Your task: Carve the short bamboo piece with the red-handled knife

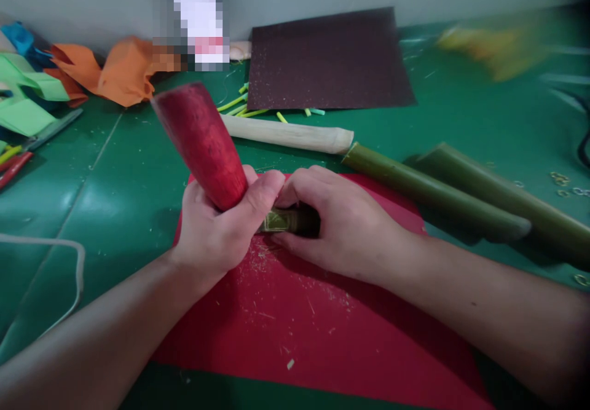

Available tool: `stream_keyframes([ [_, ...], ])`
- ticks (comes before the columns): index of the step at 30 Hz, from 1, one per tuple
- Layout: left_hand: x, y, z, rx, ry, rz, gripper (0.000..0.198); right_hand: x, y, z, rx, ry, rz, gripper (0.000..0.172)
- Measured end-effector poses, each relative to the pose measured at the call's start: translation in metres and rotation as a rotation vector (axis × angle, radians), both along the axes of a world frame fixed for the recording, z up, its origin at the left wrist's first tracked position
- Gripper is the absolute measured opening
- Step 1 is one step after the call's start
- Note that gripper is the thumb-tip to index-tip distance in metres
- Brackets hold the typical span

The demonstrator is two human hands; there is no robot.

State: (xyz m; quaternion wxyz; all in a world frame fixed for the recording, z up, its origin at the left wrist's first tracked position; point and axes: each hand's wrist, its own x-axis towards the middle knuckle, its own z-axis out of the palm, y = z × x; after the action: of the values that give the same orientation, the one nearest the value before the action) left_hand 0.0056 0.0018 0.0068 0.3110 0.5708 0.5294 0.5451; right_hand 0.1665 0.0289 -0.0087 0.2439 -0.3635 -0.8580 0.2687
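the green piece lies level over the far part of the red mat, with a pale rectangular outline marked on its skin. my right hand curves around it, fingers over the far side and thumb along the near side, so that grip is narrow and full. my left hand is wrapped around the lower end of the red piece, which tilts up and away toward the mat's far left. that thumb points at the green piece, next to my right fingertips; i cannot tell whether the red and green pieces touch, since my left hand hides the spot.

fine shavings and one pale chip lie on the mat in front of my hands. just beyond the mat's far edge i have a pale stick, and toward its right side two green stems slant side by side. farther beyond the mat are yellow-green straws and a dark sheet. well left of the mat sit orange paper and pale green paper, with a white cord nearer me. small rings lie right of it, all on the green table.
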Motion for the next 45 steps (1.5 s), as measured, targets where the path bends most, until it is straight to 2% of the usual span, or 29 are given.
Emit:
stream_keyframes([
  [7,-0.0019,-0.0015,-0.0059,0.087,0.068,-0.048,0.032,-0.0004,-0.0002,-0.0008,-0.004,0.003,0.017,0.016],
  [15,0.0007,0.0006,-0.0061,0.023,-0.104,0.117,0.036,0.0002,-0.0003,0.0019,0.012,-0.001,0.001,0.018],
  [21,0.0003,0.0011,-0.0063,0.122,-0.029,0.018,0.043,-0.0009,-0.0004,-0.0009,0.029,0.021,0.014,0.015],
  [26,-0.0038,0.0002,-0.0093,0.180,0.088,-0.072,0.035,-0.0013,0.0001,-0.0027,0.042,0.021,0.020,0.014],
  [34,0.0025,0.0007,-0.0080,0.082,-0.096,0.120,0.031,0.0001,-0.0012,-0.0003,0.030,0.019,0.011,0.017],
  [40,-0.0014,-0.0006,-0.0078,0.135,-0.047,-0.033,0.039,-0.0002,-0.0002,-0.0018,0.047,0.018,0.025,0.017],
  [45,-0.0044,-0.0008,-0.0088,0.192,0.025,-0.137,0.032,-0.0001,-0.0003,-0.0025,0.042,0.022,0.020,0.015],
])
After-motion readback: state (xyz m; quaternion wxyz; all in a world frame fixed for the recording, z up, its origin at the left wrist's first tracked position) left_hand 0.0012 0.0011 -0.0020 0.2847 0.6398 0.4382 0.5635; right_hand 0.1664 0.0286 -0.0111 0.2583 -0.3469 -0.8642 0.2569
